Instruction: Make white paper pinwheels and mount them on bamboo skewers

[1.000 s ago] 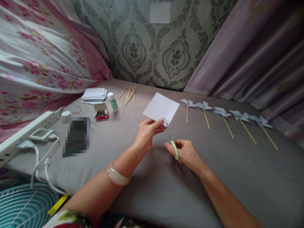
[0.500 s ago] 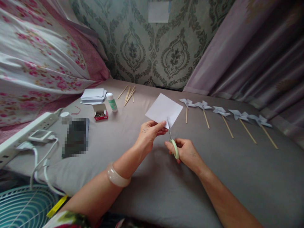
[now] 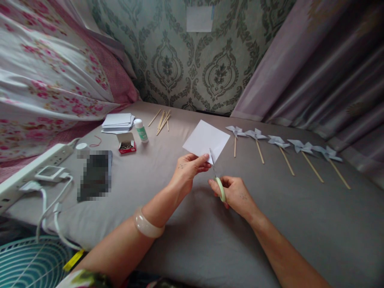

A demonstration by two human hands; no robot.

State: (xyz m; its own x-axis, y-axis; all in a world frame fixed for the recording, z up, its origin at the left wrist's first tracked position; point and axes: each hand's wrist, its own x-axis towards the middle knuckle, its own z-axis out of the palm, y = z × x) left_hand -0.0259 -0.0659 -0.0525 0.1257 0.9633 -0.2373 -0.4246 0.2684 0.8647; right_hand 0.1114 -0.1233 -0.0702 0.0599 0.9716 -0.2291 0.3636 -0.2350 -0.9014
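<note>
A square sheet of white paper (image 3: 205, 138) is pinched at its near corner by my left hand (image 3: 190, 166), thumb on top. My right hand (image 3: 235, 194) is closed round the pale green handles of a pair of scissors (image 3: 221, 188). The blades lie at the paper's near corner, beside my left thumb, and point away from me. Several paper pinwheels (image 3: 278, 142) on wooden sticks lie in a row to the right of the sheet.
At the back left lie a stack of paper (image 3: 118, 122), a white and green glue bottle (image 3: 141, 131), a red box of small metal pieces (image 3: 127, 146) and several wooden sticks (image 3: 162, 122). A blurred dark object (image 3: 95, 176), a power strip (image 3: 36, 172) and a fan (image 3: 33, 264) are at left.
Both hands, the paper and the scissors hold nearly the same place. The whole view has shifted slightly; the blades still lie at the paper's near corner.
</note>
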